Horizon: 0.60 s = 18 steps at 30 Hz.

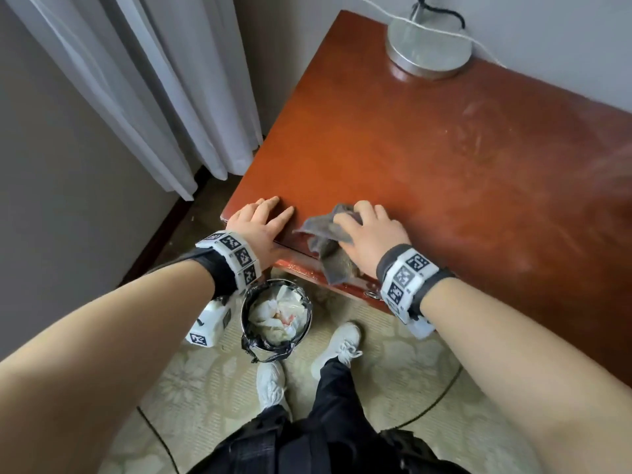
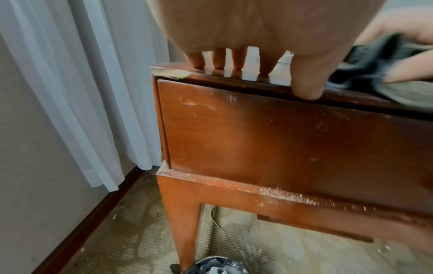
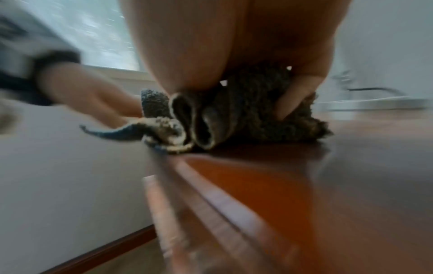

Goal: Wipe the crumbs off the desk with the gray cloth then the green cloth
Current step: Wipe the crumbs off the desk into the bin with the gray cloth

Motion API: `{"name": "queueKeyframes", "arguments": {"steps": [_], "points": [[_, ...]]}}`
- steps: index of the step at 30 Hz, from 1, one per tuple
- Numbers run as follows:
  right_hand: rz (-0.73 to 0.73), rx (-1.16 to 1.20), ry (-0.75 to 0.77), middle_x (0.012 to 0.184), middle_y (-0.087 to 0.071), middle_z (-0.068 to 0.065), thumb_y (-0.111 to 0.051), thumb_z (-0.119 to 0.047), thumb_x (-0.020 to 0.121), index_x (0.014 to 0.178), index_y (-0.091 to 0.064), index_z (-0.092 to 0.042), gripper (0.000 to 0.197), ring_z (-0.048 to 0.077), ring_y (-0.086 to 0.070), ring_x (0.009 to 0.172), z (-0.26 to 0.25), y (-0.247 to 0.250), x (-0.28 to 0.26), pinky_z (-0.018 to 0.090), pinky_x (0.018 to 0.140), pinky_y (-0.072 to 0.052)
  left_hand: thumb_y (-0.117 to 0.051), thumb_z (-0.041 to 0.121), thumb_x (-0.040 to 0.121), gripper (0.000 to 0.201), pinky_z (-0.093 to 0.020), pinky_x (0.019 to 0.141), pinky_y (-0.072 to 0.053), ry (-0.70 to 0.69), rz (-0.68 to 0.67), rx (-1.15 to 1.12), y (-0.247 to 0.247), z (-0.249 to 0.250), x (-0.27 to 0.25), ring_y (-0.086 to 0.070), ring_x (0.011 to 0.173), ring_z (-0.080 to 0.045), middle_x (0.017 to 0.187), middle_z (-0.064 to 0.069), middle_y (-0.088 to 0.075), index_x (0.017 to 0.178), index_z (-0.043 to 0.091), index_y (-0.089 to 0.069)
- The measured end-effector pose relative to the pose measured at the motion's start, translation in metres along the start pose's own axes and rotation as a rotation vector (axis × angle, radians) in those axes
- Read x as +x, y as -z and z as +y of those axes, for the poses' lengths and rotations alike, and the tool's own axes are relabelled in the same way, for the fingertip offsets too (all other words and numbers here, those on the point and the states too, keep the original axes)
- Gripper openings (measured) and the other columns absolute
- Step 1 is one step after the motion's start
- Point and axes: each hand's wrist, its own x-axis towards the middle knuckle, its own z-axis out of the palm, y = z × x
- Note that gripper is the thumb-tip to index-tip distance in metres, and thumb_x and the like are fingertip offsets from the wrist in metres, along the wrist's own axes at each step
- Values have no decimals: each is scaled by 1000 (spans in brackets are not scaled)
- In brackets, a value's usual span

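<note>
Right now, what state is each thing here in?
gray cloth: bunched, draped over the desk's front edge.
right hand: gripping the cloth.
left hand: fingers straight, resting on the desk corner.
desk: smeared.
drawer: closed.
bin: holding crumpled waste.
lamp base: upright.

the right hand (image 1: 371,230) lies on the gray cloth (image 1: 325,244) and hides its middle. how the fingers lie under there cannot be told. the right wrist picture is blurry, so the left hand (image 3: 93,103) is just a smear beside the cloth. the counter (image 1: 444,159) is cut off by the picture's edge, far to the right of the hands. crumbs on it are too small to tell. below the hands, the left wrist band hides part of the bin (image 1: 277,316). only the lamp base (image 1: 429,46) shows.
</note>
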Motion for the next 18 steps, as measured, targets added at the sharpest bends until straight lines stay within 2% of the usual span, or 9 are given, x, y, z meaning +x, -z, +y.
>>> {"name": "queueKeyframes", "arguments": {"steps": [2, 4, 5, 8, 10, 11, 13, 16, 18], "points": [[-139, 22, 189, 125, -35, 8, -44, -21, 92, 129, -39, -26, 38, 29, -42, 107, -7, 3, -16, 33, 66, -39, -42, 53, 91, 70, -37, 116, -11, -50, -11, 9, -2, -13, -8, -4, 143, -23, 157, 1, 2, 148, 37, -5], [-156, 131, 146, 123, -35, 6, -44, -17, 91, 126, -40, -28, 36, 30, -48, 103, 5, 14, -14, 33, 68, -41, -47, 48, 91, 70, -36, 116, -12, -43, 20, -6, -4, -30, -13, -4, 143, -22, 156, 0, -1, 148, 37, -8], [-84, 204, 16, 122, -36, 6, -44, -19, 92, 124, -40, -28, 34, 31, -52, 100, 14, 19, -7, 34, 71, -42, -50, 46, 90, 73, -34, 116, -12, -7, 42, -27, -5, -37, -15, -5, 143, -21, 156, -1, -3, 148, 35, -8], [209, 482, -615, 129, -35, 12, -43, -25, 93, 129, -36, -23, 36, 36, -52, 106, 45, 31, 26, 39, 82, -42, -57, 41, 88, 81, -31, 114, -16, 90, 55, -164, -10, -51, -21, -10, 143, -21, 157, 1, 1, 150, 27, -6], [19, 457, -811, 138, -28, 13, -41, -35, 95, 140, -25, -24, 49, 36, -40, 121, 39, 30, 45, 43, 95, -37, -55, 38, 90, 82, -30, 116, -12, 80, 28, -216, -15, -51, -25, -5, 145, -21, 157, 3, 9, 150, 25, -1], [-110, 364, -779, 142, -22, 12, -40, -42, 95, 144, -18, -27, 56, 35, -33, 126, 26, 26, 50, 44, 99, -34, -55, 35, 90, 82, -30, 116, -8, 67, 32, -245, -18, -52, -27, -2, 145, -20, 157, 3, 10, 150, 23, -1], [-145, 184, -561, 148, -14, 11, -39, -45, 95, 148, -9, -29, 63, 33, -24, 129, -7, 15, 55, 44, 99, -35, -56, 29, 91, 81, -29, 117, -3, 52, 56, -339, -22, -55, -30, 2, 146, -19, 157, 2, 10, 150, 19, -1], [-75, 141, -68, 146, -16, 9, -40, -22, 96, 147, -15, -32, 58, 34, -26, 124, -62, 6, 46, 38, 92, -39, -60, 21, 89, 88, -27, 116, -9, 119, 39, -467, -29, -67, -40, -1, 146, -17, 157, 1, 13, 150, 15, 3], [-137, 139, 228, 142, -24, 5, -40, -12, 92, 143, -26, -37, 59, 31, -32, 118, -90, 8, 38, 31, 85, -39, -62, 18, 88, 92, -29, 117, -13, 239, -2, -546, -33, -80, -48, -4, 145, -18, 157, 2, 15, 150, 17, 6]]}}
